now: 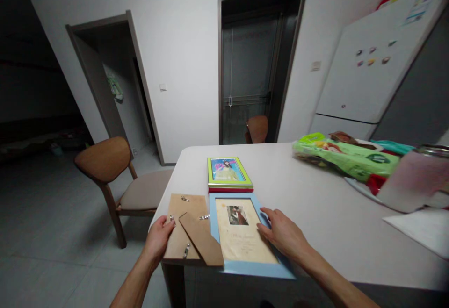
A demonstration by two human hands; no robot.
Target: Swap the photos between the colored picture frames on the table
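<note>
My left hand (159,238) grips the left edge of a brown picture-frame backing board (177,242), its thumb on top. Metal clips and a slanting stand leg (201,240) show on the board. Right beside it lies a light blue picture frame (242,267), face up. It holds a cream sheet (245,247) with a small photo. My right hand (282,233) rests on the blue frame's right side, fingers apart and touching the border and sheet. Beyond these, a lime green picture frame (229,185) with a portrait lies on a red item (231,189).
The white table (280,172) ends close to my body. On its right are a green plastic package (351,158), a pinkish jar (414,177) and a white sheet (421,228). A wooden chair (108,161) stands left, a fridge (368,65) back right.
</note>
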